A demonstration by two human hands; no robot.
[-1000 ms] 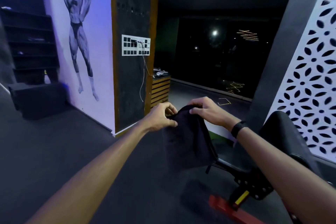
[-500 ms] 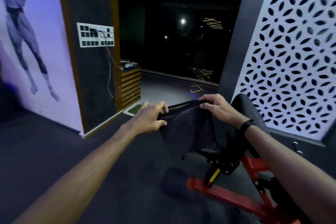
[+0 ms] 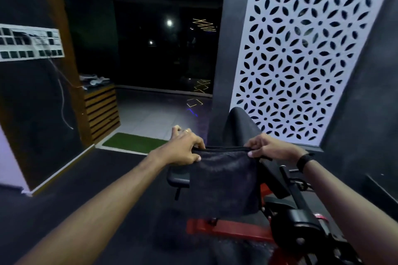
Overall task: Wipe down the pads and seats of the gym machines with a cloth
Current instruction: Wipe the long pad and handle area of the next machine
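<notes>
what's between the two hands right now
In the head view, the top edge of the dark cloth stretches between the left hand and the right hand; each pinches a corner. The bench backrest rises behind.

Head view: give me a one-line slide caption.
Both hands, left hand and right hand, hold a dark cloth stretched above a bench pad.

A dim gym room with a dark floor. A white lattice panel with leaf-shaped cutouts stands on the right. A small green mat lies beside a slatted wooden cabinet on the left.
</notes>
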